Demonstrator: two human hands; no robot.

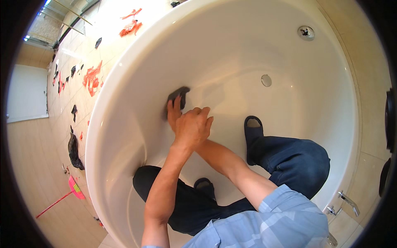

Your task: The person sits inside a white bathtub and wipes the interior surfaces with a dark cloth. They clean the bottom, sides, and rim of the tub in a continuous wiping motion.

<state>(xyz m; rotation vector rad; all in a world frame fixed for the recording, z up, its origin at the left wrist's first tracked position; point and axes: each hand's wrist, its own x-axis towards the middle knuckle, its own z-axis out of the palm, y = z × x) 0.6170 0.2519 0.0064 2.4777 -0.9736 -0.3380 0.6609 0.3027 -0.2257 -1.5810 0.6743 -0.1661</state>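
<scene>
My right hand (174, 115) reaches across to the left and presses a dark grey cloth (178, 95) against the inner wall of a white bathtub (217, 40). Its fingers lie spread over the cloth. Crossing above the right wrist is my left hand (193, 125), back upwards, its fingers loosely bent and pointing up and right. The palm of the left hand is hidden, so I cannot see whether it holds anything. My feet, in dark open-toed slippers (253, 131), rest inside the tub, with my knees bent.
A round drain cover (266, 80) sits in the tub floor, and a chrome overflow fitting (306, 33) on its wall. Chrome taps (349, 203) stand at the right rim. Torn red plastic bags (92, 79), black scraps (74, 152) and a pink broom (75, 188) lie on the tiled floor.
</scene>
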